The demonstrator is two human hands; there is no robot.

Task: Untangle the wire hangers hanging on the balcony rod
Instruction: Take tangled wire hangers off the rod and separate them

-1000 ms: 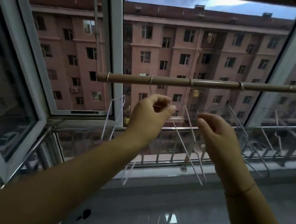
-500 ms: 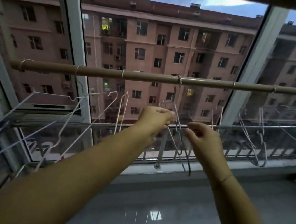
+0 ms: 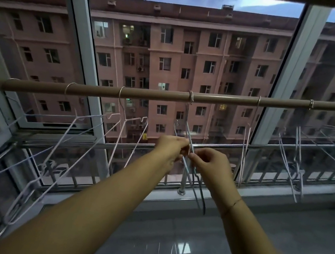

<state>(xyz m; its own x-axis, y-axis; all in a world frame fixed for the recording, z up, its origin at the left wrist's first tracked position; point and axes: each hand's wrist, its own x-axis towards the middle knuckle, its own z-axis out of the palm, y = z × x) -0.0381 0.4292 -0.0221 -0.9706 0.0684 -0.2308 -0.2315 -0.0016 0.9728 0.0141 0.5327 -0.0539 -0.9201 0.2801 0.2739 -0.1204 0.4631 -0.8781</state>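
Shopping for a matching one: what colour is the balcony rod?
Tan-brown rod, plain, no pattern; head view.

- An enclosed home balcony; big windows [image 3: 186,44] face an apartment block [image 3: 191,70]
- a drying rod [image 3: 166,97] carries wire hangers [image 3: 71,135]; tiled floor [image 3: 189,247]

Bare arms [image 3: 92,208], one wrist cord [image 3: 232,205]
The left hand [image 3: 171,148] and right hand [image 3: 210,164] are bare, like the arms; the thin dark cord circles the right wrist, lower right of centre.
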